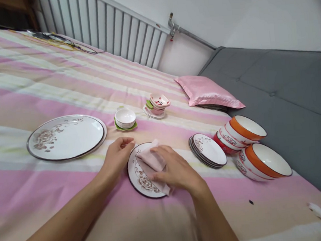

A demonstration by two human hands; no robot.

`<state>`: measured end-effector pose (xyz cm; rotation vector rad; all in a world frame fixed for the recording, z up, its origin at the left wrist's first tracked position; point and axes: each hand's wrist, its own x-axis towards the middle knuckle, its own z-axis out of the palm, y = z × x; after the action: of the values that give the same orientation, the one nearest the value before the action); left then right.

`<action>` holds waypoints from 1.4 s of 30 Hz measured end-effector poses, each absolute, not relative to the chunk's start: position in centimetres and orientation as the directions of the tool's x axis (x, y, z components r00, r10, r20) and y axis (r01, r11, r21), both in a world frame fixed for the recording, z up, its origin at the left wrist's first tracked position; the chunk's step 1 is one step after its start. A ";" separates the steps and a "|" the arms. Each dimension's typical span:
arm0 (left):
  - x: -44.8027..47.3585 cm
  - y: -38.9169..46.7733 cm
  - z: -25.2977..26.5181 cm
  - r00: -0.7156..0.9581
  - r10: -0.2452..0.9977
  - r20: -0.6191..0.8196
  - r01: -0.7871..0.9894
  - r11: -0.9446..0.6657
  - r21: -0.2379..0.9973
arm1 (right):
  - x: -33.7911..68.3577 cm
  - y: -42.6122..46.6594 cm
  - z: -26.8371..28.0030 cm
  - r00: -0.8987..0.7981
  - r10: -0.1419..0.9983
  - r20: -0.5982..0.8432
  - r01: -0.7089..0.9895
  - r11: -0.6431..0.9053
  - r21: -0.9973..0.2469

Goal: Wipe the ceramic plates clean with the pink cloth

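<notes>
On striped bedding (pixel 155 226), left grip (pixel 118 155) holds plate (pixel 147 184), right (pixel 177 167) clasps cloth (pixel 152 161) trailing lengthwise nearward.

White wall (pixel 252 18), perhaps wooden furniture (pixel 29 14)

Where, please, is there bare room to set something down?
Bare sheet lies between the large plates and the cables, and between the plate stack and the black scrap. Crowded spots: the bowls beside that stack, and the plate under the right hand and cloth.

Looks like a home bedroom — judging by a pink-and-cream striped bedsheet (pixel 71 94), a shiny pink satin pillow (pixel 210 90), a grey padded headboard (pixel 280 76) at right and a white slatted radiator (pixel 110 31) at far left.
</notes>
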<state>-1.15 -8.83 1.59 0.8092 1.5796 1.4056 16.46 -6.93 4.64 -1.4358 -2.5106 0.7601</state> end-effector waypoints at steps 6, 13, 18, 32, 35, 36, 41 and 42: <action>-1.3 -8.6 0.8 -0.427 0.892 -0.147 -0.050 0.139 0.989 | 14.9 -6.9 3.0 -0.566 0.800 -0.199 0.787 0.453 -0.418; -1.3 -8.3 0.5 -0.448 0.886 -0.120 -0.039 0.115 0.993 | 14.3 -6.5 1.8 -0.632 0.761 -0.148 0.732 0.523 -0.436; -1.3 -8.2 0.4 -0.451 0.883 -0.132 -0.080 0.108 0.991 | 14.1 -6.5 1.8 -0.730 0.677 -0.097 0.616 0.590 -0.522; -1.3 -8.2 0.2 -0.454 0.880 -0.138 -0.058 0.125 0.990 | 14.9 -6.7 3.8 -0.948 0.317 -0.011 0.244 0.707 -0.664; -1.2 -8.3 0.5 -0.445 0.882 -0.154 -0.059 0.142 0.988 | 15.4 -6.7 4.0 -0.961 0.265 -0.075 0.248 0.715 -0.654; -1.2 -8.3 0.6 -0.440 0.885 -0.154 -0.057 0.144 0.988 | 15.5 -6.7 4.1 -0.960 0.262 -0.102 0.265 0.716 -0.645; -1.2 -8.4 0.7 -0.437 0.888 -0.142 -0.034 0.141 0.989 | 16.5 -7.1 4.5 -0.881 0.394 -0.263 0.473 0.698 -0.538; -1.2 -8.4 0.6 -0.440 0.887 -0.143 -0.031 0.144 0.989 | 16.7 -7.2 4.5 -0.842 0.449 -0.299 0.539 0.680 -0.496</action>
<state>-1.21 -8.36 0.62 0.8470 1.6026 1.4143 16.74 -7.17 4.55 -0.8939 -3.0186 0.9733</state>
